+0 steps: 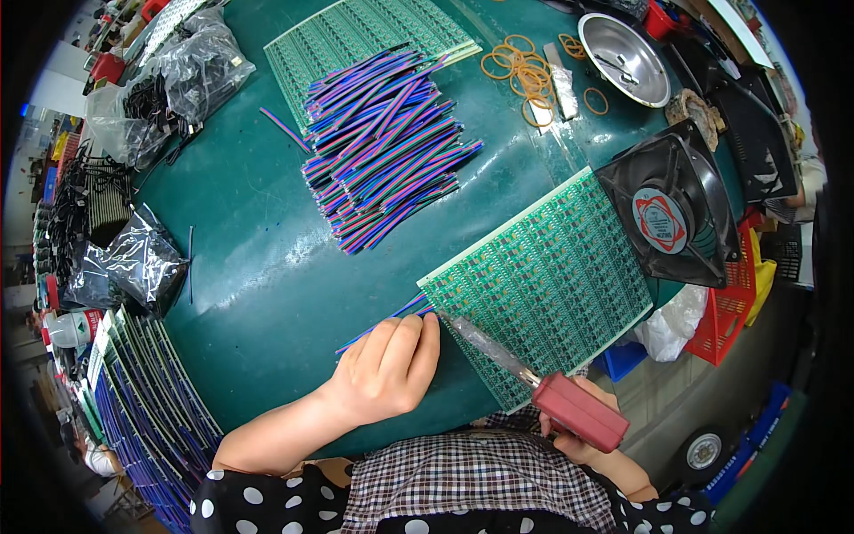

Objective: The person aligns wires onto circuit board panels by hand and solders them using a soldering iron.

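My left hand (384, 367) is closed, its fingertips pinching a short flat multicoloured ribbon wire (358, 339) at the left corner of a green circuit board panel (556, 276). The wire's other end sticks out to the left of the hand. In my right hand (578, 448) is a soldering iron (583, 411) with a red block handle and a metal barrel. Its tip points up and left, close to my left fingertips at the panel's edge; whether it touches the wire is too small to tell. Ahead lies a large pile of cut ribbon wires (382, 160).
Another circuit board panel (294, 53) lies partly under the pile. A black fan (663, 214) stands at the panel's right. Rubber bands (531, 78) and a steel bowl (623, 58) lie far right. Wired boards (151, 427) are stacked at left, near plastic bags (138, 258).
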The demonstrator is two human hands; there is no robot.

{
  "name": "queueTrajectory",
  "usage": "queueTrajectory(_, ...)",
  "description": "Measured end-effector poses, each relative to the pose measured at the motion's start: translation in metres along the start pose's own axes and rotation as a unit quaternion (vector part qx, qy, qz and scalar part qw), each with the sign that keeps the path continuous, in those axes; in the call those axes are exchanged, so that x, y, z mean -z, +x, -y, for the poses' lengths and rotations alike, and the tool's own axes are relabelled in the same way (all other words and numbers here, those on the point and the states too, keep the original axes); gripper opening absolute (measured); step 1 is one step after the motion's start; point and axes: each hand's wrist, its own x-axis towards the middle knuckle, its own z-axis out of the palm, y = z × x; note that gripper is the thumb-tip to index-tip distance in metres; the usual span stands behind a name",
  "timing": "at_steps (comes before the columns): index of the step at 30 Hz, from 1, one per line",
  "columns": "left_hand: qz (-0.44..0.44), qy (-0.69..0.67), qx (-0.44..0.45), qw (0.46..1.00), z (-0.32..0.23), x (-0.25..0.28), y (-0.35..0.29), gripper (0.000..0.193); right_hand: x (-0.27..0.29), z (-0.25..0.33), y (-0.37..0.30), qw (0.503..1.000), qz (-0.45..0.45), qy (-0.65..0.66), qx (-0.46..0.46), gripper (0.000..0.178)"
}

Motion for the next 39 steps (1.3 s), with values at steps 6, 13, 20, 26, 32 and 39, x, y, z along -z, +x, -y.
queueTrajectory(6,0.003,-0.019,0.007,1.000,0.001,0.001,0.000,0.031,0.002,0.010,-0.005,0.971,0.006,0.168,-0.171,0.080)
queueTrajectory(13,-0.004,-0.009,0.009,1.000,0.000,0.000,-0.001,0.031,-0.005,0.008,-0.009,0.971,-0.031,0.172,-0.163,0.082)
queueTrajectory(20,0.000,0.006,0.005,1.000,-0.002,0.000,-0.001,0.031,0.001,-0.002,-0.009,0.998,0.016,0.058,-0.031,0.071)
queueTrajectory(26,0.032,0.036,-0.018,0.999,-0.004,0.002,0.000,0.030,0.003,0.001,-0.003,0.999,0.037,-0.021,0.023,0.076)
queueTrajectory(32,0.038,0.041,-0.024,0.998,-0.003,0.004,0.001,0.029,0.003,0.004,-0.006,1.000,0.028,0.011,0.004,0.077)
queueTrajectory(39,0.029,0.046,-0.027,0.998,-0.002,0.003,0.001,0.028,0.005,0.001,-0.004,0.998,0.043,0.050,-0.003,0.078)
